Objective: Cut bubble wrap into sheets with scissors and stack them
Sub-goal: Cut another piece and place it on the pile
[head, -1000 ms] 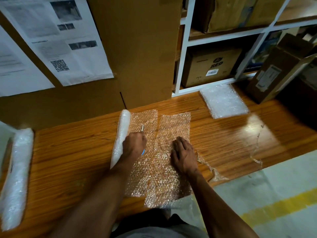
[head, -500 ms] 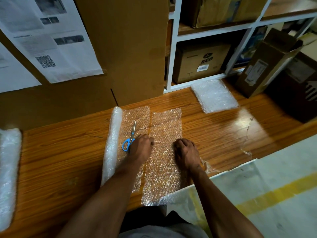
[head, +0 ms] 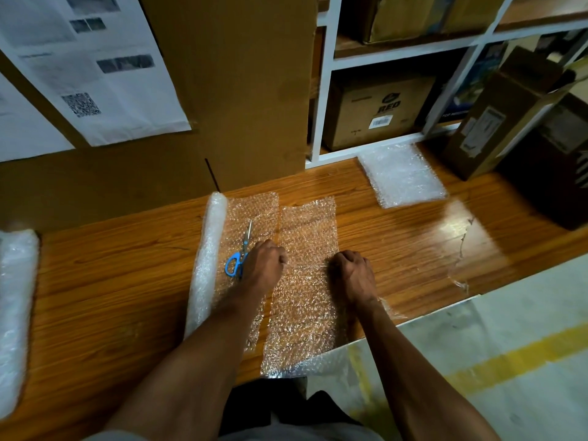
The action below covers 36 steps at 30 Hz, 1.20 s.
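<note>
Nearest, the cut sheet [head: 305,288] of bubble wrap lay flat on the wooden worktop [head: 111,281], its near end hanging over the worktop's front edge. Both hands gripped it by its long sides: the left hand [head: 265,268] had its fingers curled at the sheet's left edge, and the right hand [head: 353,275] had its fingers curled at the right edge. Just left of the left hand, blue-handled scissors [head: 240,253] lay with blades together on the unrolled stretch of wrap, tips pointing away. That stretch ran into the roll [head: 206,259], which lay lengthwise beside it. A second roll [head: 14,313] lay at the worktop's far left. Farther back on the right, a stack of cut sheets [head: 404,175] sat on the worktop just before the white shelving [head: 324,90], well apart from the hands. A tall cardboard panel [head: 229,90] with printed papers [head: 105,68] stood behind.
</note>
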Available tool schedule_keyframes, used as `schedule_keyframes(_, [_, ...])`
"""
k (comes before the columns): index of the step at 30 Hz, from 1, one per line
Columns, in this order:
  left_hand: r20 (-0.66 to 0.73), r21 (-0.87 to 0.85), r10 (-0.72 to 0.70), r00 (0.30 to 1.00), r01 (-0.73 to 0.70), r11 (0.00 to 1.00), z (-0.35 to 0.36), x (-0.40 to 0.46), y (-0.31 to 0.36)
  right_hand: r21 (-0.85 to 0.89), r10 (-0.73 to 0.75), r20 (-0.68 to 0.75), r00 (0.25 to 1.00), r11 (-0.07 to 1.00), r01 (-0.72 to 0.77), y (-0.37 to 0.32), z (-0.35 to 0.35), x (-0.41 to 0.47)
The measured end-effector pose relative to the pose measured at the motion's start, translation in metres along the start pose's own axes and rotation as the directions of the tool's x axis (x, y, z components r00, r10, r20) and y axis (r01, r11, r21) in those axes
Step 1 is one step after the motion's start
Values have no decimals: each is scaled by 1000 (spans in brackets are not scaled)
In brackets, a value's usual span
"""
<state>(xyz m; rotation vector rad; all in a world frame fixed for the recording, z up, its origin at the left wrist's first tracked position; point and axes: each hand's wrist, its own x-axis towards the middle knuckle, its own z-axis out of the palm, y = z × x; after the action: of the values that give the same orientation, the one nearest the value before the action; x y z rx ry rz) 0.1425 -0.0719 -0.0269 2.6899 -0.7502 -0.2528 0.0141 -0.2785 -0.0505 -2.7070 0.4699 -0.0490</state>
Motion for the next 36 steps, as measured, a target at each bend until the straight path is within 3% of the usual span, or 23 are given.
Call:
schedule_keyframes(5, [10,-84,14,1000,-13,996,5,0,-8,-81,-30,127,991,996,40,5,-4,4])
schedule_keyframes(14, [-19,-264,13,1000,-17,964,4,0,-14,-84,-93,84,992,991,100,8,-13,12])
schedule_keyframes(21, [-60,-362,45,997,-64,930,-16,4,-17,292,-80,-60,995,952,94,-2,-23,26])
schedule_keyframes(26, [-117,-488,-24,993,-36,872,-50,11,-13,475,-119,-212,970,855,209,-26,-54,41])
schedule_keyframes(32, [-114,-706,-100,988,-10,709,-95,12,-6,674,-4,-244,970,719,172,-54,-90,44])
schedule_keyframes(36, [-114,-845,-46,992,-72,530,-110,2,-5,865,97,-145,985,495,79,-75,-111,30])
